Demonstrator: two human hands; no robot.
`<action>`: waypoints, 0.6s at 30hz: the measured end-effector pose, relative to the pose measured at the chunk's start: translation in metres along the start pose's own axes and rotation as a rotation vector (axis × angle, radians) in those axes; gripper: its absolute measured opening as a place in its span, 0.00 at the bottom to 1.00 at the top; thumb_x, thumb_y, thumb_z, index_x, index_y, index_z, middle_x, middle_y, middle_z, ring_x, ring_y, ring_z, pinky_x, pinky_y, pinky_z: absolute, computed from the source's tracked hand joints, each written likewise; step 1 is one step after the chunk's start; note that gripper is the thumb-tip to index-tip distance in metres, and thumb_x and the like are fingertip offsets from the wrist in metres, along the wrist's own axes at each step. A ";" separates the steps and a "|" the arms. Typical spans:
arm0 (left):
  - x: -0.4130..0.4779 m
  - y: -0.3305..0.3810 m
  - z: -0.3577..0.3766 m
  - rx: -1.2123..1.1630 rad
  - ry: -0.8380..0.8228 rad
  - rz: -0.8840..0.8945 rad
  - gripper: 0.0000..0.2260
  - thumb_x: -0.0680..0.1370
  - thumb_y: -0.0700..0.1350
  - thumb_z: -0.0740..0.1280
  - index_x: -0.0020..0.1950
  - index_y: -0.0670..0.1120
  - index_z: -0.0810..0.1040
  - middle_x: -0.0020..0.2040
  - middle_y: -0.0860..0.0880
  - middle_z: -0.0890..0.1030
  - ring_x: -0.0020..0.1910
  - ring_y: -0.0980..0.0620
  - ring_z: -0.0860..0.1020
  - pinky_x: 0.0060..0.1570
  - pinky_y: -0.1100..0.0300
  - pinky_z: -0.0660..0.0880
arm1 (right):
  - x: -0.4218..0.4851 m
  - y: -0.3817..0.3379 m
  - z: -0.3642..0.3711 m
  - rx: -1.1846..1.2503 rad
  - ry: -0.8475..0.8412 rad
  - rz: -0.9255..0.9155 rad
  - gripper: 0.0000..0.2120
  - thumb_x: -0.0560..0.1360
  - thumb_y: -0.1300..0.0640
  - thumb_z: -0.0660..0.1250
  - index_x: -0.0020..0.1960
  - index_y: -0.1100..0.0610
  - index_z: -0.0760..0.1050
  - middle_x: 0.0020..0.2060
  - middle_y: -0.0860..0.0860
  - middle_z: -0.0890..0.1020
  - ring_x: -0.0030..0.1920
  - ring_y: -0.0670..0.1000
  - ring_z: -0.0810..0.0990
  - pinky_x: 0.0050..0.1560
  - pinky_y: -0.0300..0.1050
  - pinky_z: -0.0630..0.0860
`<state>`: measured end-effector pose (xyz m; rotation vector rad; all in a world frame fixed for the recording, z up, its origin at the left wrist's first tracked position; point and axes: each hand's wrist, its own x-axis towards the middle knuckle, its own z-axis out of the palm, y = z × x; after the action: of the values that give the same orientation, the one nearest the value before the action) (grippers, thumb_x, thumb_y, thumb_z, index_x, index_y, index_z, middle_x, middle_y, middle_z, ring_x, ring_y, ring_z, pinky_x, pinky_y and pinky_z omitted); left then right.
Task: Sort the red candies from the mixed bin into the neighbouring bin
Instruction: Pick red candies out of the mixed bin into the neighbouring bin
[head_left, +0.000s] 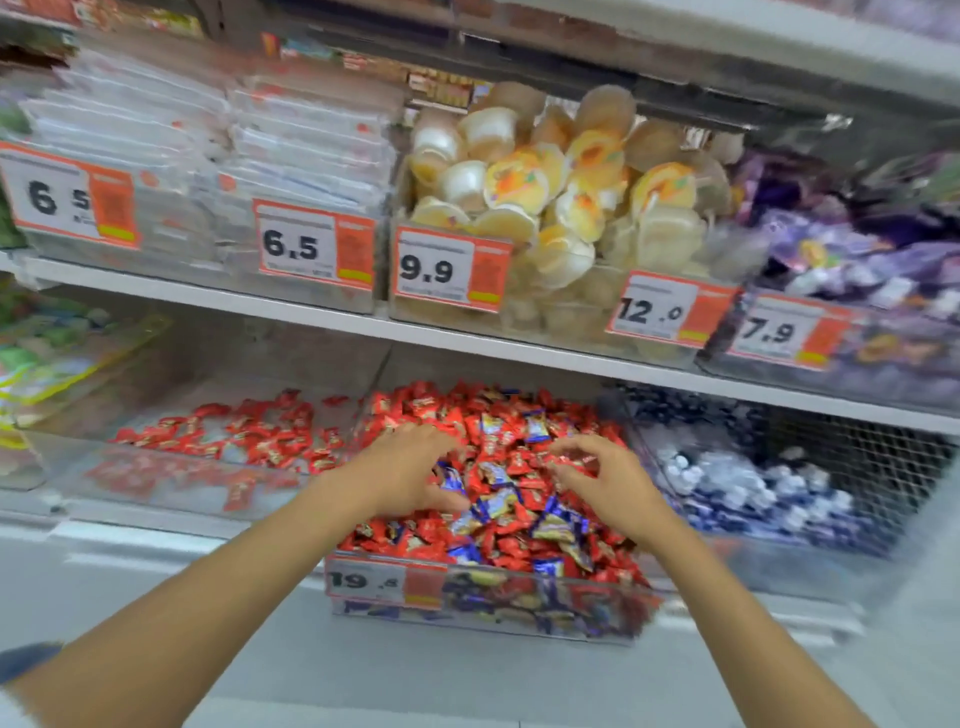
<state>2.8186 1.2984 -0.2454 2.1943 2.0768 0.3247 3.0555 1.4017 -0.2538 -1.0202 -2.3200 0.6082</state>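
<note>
Reaches with both bare hands into the clear mixed bin (571, 605) at the middle of the lower shelf, heaped with small, glossy, crinkle-wrapped red candies (519, 545) shot through with blue-wrapped candies (498, 504). Spreads the left hand (410, 467) over the heap, fingers apart and bent onto the wrappers, and claws the right hand (602, 478), fingertips drawn near a red wrapper, too blurred to tell whether pinched. Shows a thin layer of red candies alone in the neighbouring bin (156, 480), just left.
</note>
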 end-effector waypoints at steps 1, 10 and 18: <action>0.002 0.000 0.003 0.060 -0.039 -0.001 0.30 0.71 0.62 0.69 0.69 0.52 0.68 0.64 0.49 0.72 0.64 0.47 0.68 0.64 0.54 0.66 | 0.000 0.002 -0.001 0.000 -0.005 0.012 0.08 0.76 0.59 0.69 0.52 0.47 0.78 0.50 0.47 0.82 0.51 0.44 0.80 0.55 0.41 0.74; 0.002 -0.010 0.002 -0.052 0.036 0.061 0.16 0.70 0.60 0.71 0.52 0.52 0.78 0.43 0.59 0.73 0.44 0.58 0.72 0.42 0.65 0.68 | -0.004 0.016 -0.003 -0.164 -0.262 0.162 0.32 0.74 0.37 0.64 0.75 0.45 0.60 0.76 0.52 0.58 0.76 0.54 0.53 0.74 0.55 0.55; 0.005 -0.004 0.003 -0.233 0.266 0.060 0.07 0.72 0.49 0.73 0.45 0.53 0.76 0.45 0.58 0.74 0.40 0.62 0.72 0.42 0.64 0.67 | 0.020 0.005 0.012 -0.130 -0.361 0.156 0.37 0.69 0.41 0.73 0.72 0.44 0.60 0.73 0.55 0.59 0.74 0.58 0.55 0.71 0.58 0.61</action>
<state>2.8158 1.3034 -0.2492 2.1738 1.9736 0.8609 3.0393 1.4180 -0.2597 -1.2463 -2.6373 0.7647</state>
